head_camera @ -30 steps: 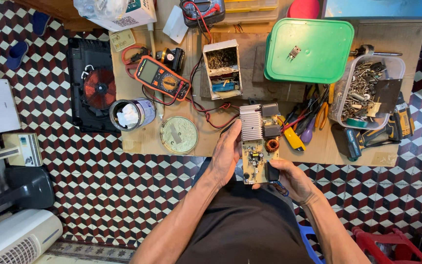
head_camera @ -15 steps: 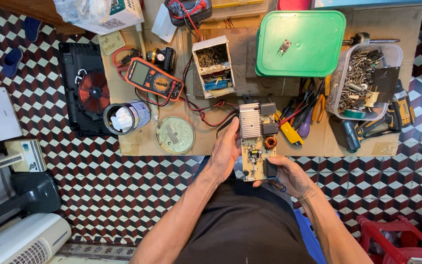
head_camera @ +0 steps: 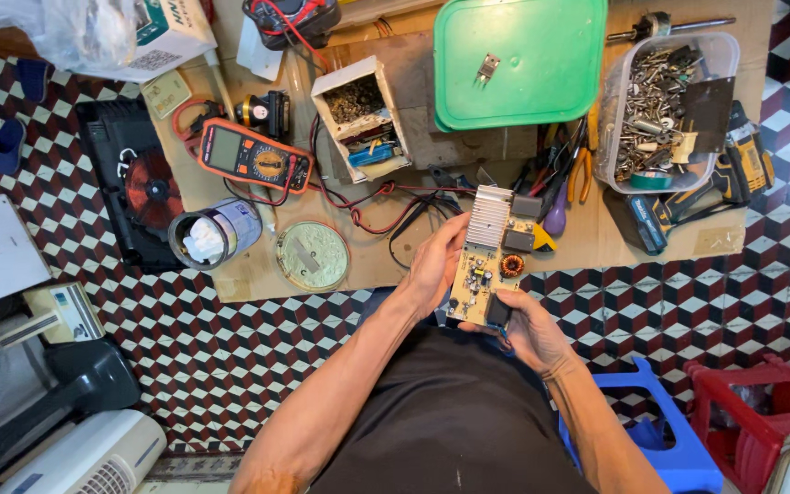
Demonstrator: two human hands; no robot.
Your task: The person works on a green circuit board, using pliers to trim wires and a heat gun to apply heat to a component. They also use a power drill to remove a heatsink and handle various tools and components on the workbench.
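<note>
A repair workshop: multimeter (head_camera: 253, 157), pliers (head_camera: 581, 165), screw tub (head_camera: 665, 110) on cardboard-topped bench (head_camera: 395, 265).

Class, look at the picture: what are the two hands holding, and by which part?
A circuit board. The left hand grips its left long edge; the right hand supports its near end.

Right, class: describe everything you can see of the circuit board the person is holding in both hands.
The circuit board is a long, pale yellowish rectangle, held component side up over the near edge of the cardboard-covered table. At its far end sits a ribbed silver heat sink; beside that are dark blocky parts, and lower down a copper-wound ring coil and small components. The left hand grips its left edge; the right hand supports the near end from below.
</note>
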